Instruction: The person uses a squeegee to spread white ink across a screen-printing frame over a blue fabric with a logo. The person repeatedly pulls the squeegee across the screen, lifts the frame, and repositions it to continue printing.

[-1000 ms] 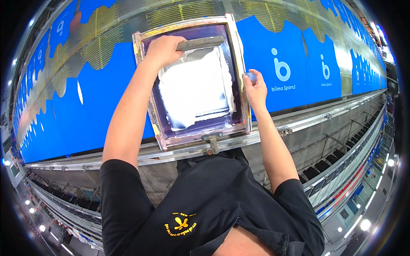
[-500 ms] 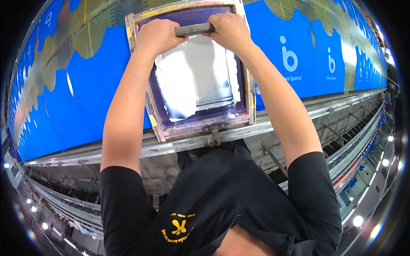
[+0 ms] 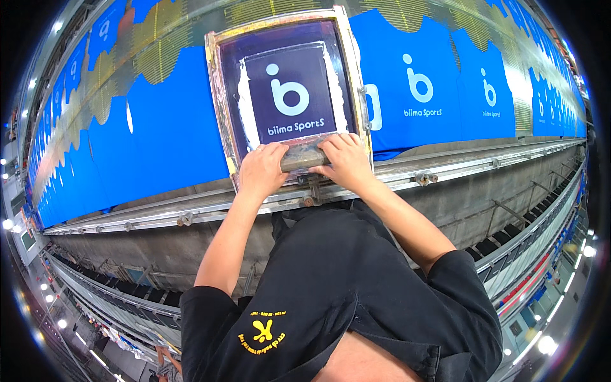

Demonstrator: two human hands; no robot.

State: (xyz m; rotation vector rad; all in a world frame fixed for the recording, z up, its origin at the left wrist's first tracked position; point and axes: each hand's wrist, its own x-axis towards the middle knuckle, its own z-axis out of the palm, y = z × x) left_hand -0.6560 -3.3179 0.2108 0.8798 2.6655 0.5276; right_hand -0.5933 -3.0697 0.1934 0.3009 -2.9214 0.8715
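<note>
A screen-printing frame (image 3: 219, 102) with worn, stained edges lies over blue fabric. Its dark mesh (image 3: 261, 105) shows a pale rounded logo with lettering beneath, and thick white ink (image 3: 245, 95) borders the stencil area. At the near end of the frame, a squeegee (image 3: 303, 157) lies crosswise. My left hand (image 3: 262, 169) is closed around the left end of its grey handle, and my right hand (image 3: 345, 159) grips the right end. The squeegee's blade edge is mostly hidden below the handle and hands.
Blue fabric pieces (image 3: 172, 121) line the long table on both sides; those at right carry pale prints (image 3: 420, 86). A metal rail (image 3: 140, 219) with stops such as this bolt block (image 3: 425, 179) runs along the near edge, close to my body. Racks (image 3: 146, 312) stand behind.
Both hands have pulled the squeegee from the frame's far end to its near end. White ink that covered the mesh is now swept off, leaving the logo visible.
</note>
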